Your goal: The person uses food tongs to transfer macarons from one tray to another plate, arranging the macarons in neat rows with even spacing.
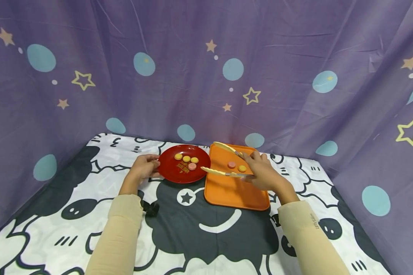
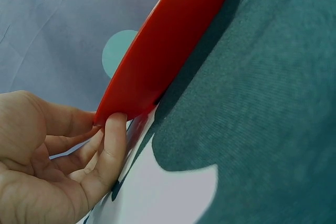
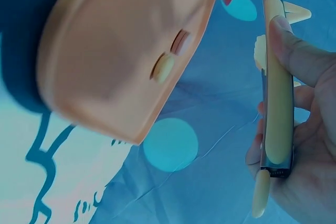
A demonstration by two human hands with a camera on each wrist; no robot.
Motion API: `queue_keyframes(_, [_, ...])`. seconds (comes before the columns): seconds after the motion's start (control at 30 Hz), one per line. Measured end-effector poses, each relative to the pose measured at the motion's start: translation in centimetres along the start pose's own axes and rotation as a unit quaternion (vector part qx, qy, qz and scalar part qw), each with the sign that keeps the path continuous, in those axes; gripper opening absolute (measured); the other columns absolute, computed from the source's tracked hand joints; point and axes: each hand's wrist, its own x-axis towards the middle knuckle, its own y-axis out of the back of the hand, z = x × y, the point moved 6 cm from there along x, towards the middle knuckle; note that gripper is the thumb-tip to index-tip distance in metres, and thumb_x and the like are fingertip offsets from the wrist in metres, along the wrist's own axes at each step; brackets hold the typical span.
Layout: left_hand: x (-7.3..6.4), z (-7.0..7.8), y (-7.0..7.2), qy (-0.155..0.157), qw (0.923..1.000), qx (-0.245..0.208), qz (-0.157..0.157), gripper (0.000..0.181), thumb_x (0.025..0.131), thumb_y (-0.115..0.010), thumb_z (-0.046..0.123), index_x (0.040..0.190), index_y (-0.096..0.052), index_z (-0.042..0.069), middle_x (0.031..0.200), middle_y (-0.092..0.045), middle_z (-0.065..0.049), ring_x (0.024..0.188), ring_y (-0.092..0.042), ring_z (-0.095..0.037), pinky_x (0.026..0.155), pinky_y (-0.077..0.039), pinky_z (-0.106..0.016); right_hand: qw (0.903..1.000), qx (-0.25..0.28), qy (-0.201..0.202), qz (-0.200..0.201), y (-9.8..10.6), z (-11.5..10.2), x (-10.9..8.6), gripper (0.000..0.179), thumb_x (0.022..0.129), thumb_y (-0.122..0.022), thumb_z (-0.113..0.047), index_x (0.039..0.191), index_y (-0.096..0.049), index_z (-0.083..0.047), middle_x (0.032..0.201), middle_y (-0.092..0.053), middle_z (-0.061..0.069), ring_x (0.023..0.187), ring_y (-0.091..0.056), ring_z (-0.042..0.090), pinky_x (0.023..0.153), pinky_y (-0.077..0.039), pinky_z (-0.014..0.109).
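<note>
My left hand (image 1: 143, 167) pinches the left rim of a red plate (image 1: 168, 172), thumb and fingers at its edge in the left wrist view. On the plate lie several yellow macarons (image 1: 186, 159) and one pink macaron (image 1: 192, 166). A pair of tongs (image 1: 232, 174) with cream-coloured tips is gripped in my right hand (image 1: 263, 172), above an orange tray (image 1: 234, 194). The tong arms are spread wide, with nothing between the tips. A second pink macaron (image 1: 231, 165) and a yellow macaron (image 3: 164, 68) lie on the tray.
The tray stands right beside the plate. Under both is a cloth (image 1: 179, 236) with black and white cartoon shapes. A purple curtain (image 1: 192, 107) with stars and blue dots hangs close behind them.
</note>
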Motion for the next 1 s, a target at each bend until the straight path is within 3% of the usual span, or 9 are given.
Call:
queue_keyframes(0.13, [0.1, -0.1, 0.1, -0.001, 1.0000, 0.002, 0.000, 0.044, 0.105, -0.049, 0.002, 0.149, -0.046, -0.003, 0.131, -0.056, -0.024, 0.080, -0.067, -0.014, 0.073, -0.063, -0.031, 1.0000, 0.002, -0.008, 0.002, 0.1, 0.8, -0.5, 0.085, 0.093, -0.078, -0.030, 0.160, -0.032, -0.008, 0.128, -0.044, 0.017, 0.104, -0.037, 0.034, 0.086, -0.038, 0.045])
queue_keyframes(0.37, [0.0, -0.2, 0.1, -0.001, 1.0000, 0.004, 0.004, 0.044, 0.105, -0.049, 0.003, 0.148, -0.046, -0.003, 0.132, -0.057, -0.025, 0.080, -0.067, -0.015, 0.073, -0.063, -0.031, 0.9997, 0.010, -0.023, -0.002, -0.2, 2.1, -1.5, 0.085, 0.093, -0.078, -0.032, 0.162, -0.031, -0.016, 0.122, -0.044, 0.014, 0.102, -0.036, 0.030, 0.085, -0.035, 0.043])
queue_keyframes(0.57, [0.0, -0.2, 0.0, -0.001, 1.0000, -0.004, -0.001, 0.045, 0.104, -0.049, 0.002, 0.148, -0.046, -0.004, 0.132, -0.056, -0.025, 0.079, -0.068, -0.014, 0.072, -0.063, -0.031, 0.9992, 0.012, -0.038, -0.005, -0.2, 3.6, -2.4, 0.084, 0.093, -0.078, -0.028, 0.161, -0.031, -0.010, 0.125, -0.044, 0.017, 0.104, -0.036, 0.032, 0.086, -0.038, 0.045])
queue_keyframes(1.0, [0.0, 0.0, 0.1, 0.002, 1.0000, 0.003, 0.001, 0.046, 0.104, -0.049, 0.002, 0.149, -0.045, -0.003, 0.132, -0.057, -0.024, 0.079, -0.068, -0.013, 0.072, -0.063, -0.031, 0.9986, 0.022, -0.046, 0.013, -0.4, 6.7, -4.4, 0.079, 0.090, -0.081, -0.028, 0.154, -0.041, -0.008, 0.117, -0.046, 0.020, 0.097, -0.038, 0.035, 0.080, -0.037, 0.046])
